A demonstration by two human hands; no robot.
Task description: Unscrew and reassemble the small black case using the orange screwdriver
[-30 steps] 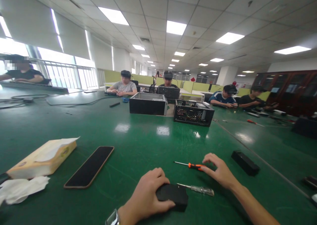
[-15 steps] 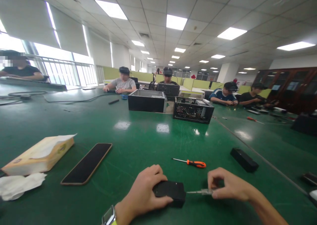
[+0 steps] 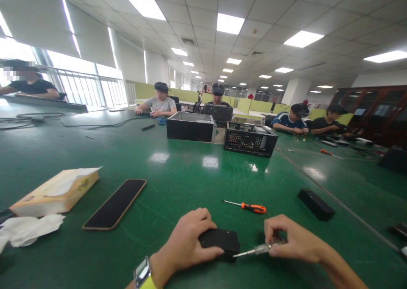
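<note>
My left hand [image 3: 193, 238], with a watch on its wrist, grips a small black box-shaped part [image 3: 220, 240] from its left side and holds it on the green table. In my right hand [image 3: 288, 240] is a screwdriver with a clear handle [image 3: 262, 249], pinched between thumb and fingers. Its thin metal tip points left and meets the lower right edge of the black part, seemingly touching it. Beyond my hands lies an orange and black screwdriver [image 3: 253, 207]. A similar black block [image 3: 316, 204] rests farther right.
A phone [image 3: 115, 204] and a tissue pack [image 3: 57, 192] with crumpled tissue [image 3: 32, 230] lie at left. Two open computer cases [image 3: 190, 128] stand mid-table. Several people sit around the table, and another orange screwdriver [image 3: 327, 152] lies far right.
The clear-handled screwdriver has tilted, its tip shifting slightly left and down to the black part's lower edge. My left hand keeps its grip. The whole view has shifted slightly.
</note>
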